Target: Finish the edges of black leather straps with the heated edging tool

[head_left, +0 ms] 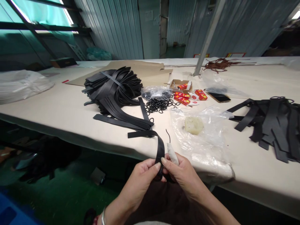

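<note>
Both hands meet in front of the table edge, around one end of a black strap (160, 146). My left hand (145, 172) pinches the strap between thumb and fingers. Opposite it, my right hand (177, 170) presses its thumb on the same strap, and a white wrapped finger or tube (172, 153) sticks up beside that thumb; I cannot tell which. The strap curves up and left, its far end lying on the table. What lies under the fingers is hidden. Black metal rings (157, 105) are heaped beyond the hands.
Behind on the left lies a big bundle of black straps (112, 90). More straps (276, 125) lie at the right. A yellowish lump (193, 125) rests on clear plastic. Small red boxes (182, 98), a phone (218, 96) and a metal post (208, 39) stand or lie farther back.
</note>
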`<state>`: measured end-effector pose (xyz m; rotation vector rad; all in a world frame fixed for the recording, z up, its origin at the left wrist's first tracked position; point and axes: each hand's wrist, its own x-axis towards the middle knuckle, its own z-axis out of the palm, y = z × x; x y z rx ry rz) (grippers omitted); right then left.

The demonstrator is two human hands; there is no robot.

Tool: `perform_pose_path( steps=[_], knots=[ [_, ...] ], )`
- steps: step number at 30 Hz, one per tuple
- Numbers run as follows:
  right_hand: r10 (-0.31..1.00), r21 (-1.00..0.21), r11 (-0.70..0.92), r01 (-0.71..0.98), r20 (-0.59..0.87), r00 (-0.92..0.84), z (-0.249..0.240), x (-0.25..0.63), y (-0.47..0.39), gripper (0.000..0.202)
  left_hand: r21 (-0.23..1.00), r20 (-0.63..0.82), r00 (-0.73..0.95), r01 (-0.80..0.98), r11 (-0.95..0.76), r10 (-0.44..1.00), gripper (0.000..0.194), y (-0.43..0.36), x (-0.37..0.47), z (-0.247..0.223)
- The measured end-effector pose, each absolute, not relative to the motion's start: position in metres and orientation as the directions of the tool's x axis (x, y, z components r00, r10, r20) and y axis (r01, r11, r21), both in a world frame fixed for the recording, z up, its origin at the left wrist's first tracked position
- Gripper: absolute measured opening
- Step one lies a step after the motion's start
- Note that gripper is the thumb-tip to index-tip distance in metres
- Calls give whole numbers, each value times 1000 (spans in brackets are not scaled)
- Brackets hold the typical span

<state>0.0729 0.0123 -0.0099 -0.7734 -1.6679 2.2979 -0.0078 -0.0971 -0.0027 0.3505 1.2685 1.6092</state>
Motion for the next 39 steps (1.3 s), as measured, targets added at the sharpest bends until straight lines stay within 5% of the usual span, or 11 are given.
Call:
perform_pose_path(
  steps=[24, 29, 39],
  knots=[
    [539, -968, -243, 70, -195, -820, -14, 69, 15, 24, 875, -296, -409, -479, 73, 863, 22, -84, -18, -11],
    [680, -977, 183, 111, 44, -732, -22, 68, 21, 9, 932, -277, -497, -346, 105, 822, 23, -74, -25, -14],
    [515, -762, 647, 3, 434, -739, -13, 74, 35, 14, 996, -35, -579, 44, 74, 814, 19, -55, -35, -17]
  ],
)
